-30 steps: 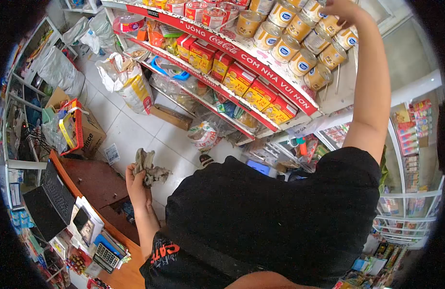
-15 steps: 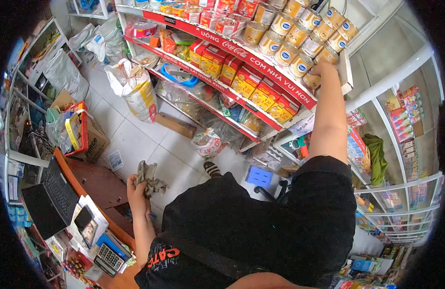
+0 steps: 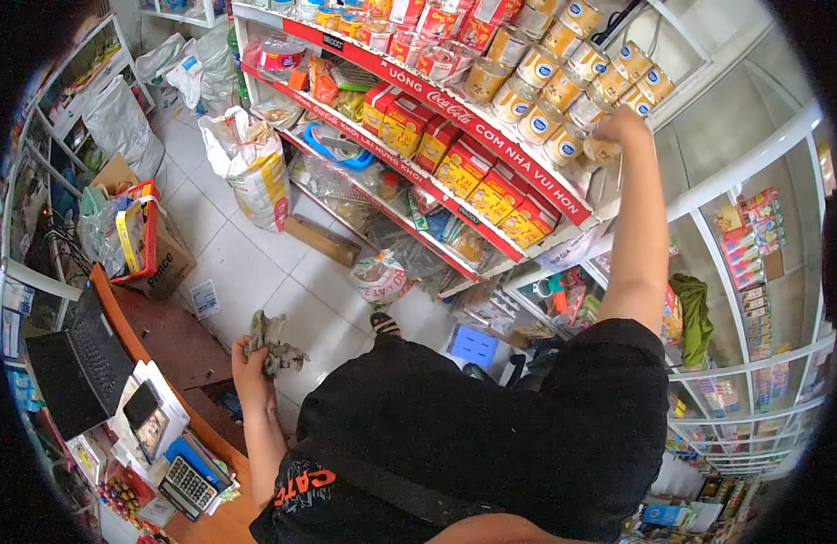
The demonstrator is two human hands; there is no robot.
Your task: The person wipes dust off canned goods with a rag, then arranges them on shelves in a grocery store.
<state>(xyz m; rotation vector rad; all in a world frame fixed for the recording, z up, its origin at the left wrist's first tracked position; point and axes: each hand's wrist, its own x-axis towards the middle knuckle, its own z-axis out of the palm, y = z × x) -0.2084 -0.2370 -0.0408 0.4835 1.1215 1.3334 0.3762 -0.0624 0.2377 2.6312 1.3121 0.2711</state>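
Note:
My right hand (image 3: 625,132) is closed round a gold-and-white can (image 3: 602,150) at the front right corner of the top shelf (image 3: 609,192). Rows of similar cans (image 3: 562,91) stand just behind and to the left of it. Low on the left, my left hand (image 3: 250,363) grips a crumpled grey cloth (image 3: 275,344), held above the tiled floor beside the desk.
Red-and-yellow boxes (image 3: 462,170) fill the shelf below. A white sack (image 3: 255,168) stands on the floor (image 3: 246,263). The desk (image 3: 221,444) holds a laptop (image 3: 78,367) and a calculator (image 3: 190,484). Glass cabinets (image 3: 754,363) line the right side.
My right hand has risen a little and moved right, and the can in it has shifted away from the shelf corner. My left hand with the cloth has moved slightly in view.

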